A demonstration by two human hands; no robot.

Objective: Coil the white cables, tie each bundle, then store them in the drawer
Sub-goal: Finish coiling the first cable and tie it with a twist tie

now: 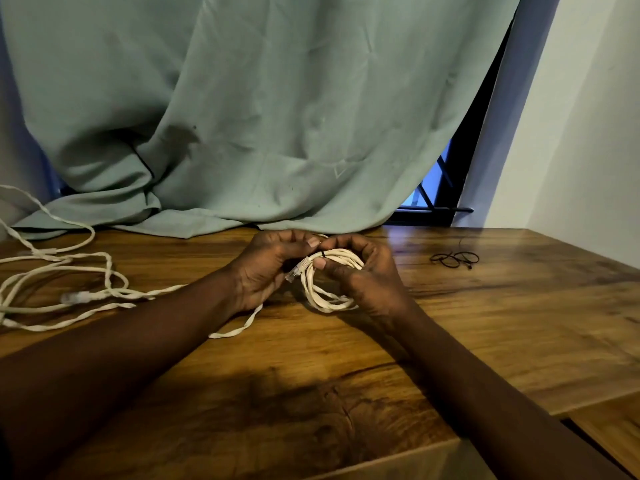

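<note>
Coiled white cable (327, 292): wound into a small ring of several loops, held between both hands just above the wooden table (485, 323), near its far edge and about mid-width.
Plug (295, 271): clear connector on the coil's free end, sticking out to the left against the left palm.
Black tie (322, 253): thin dark band crossing the strands at the top of the coil.
Left hand (263, 271): fingers curled, thumb and forefinger closed in a narrow pinch at the black tie; whether they also catch a strand of cable I cannot tell.
Right hand (370, 275): fingers wrapped round the right side of the coil, thumb pressed on the strands from the front; a firm hold.
Loose white cables (69, 275): uncoiled, lying in wide tangled loops on the left part of the table, well apart from the coil; one twisted strand runs under the left wrist and ends near the forearm.
Second plug (74, 298): lies among the loose loops, blurred.
Spare black ties (454, 258): a small heap of thin loops on the table, to the right of the hands, untouched.
Green curtain (242, 116): hangs behind the table, its hem bunched on the far edge.
Window (433, 192): a dark frame showing at the curtain's right edge.
White wall (588, 133): on the right.
</note>
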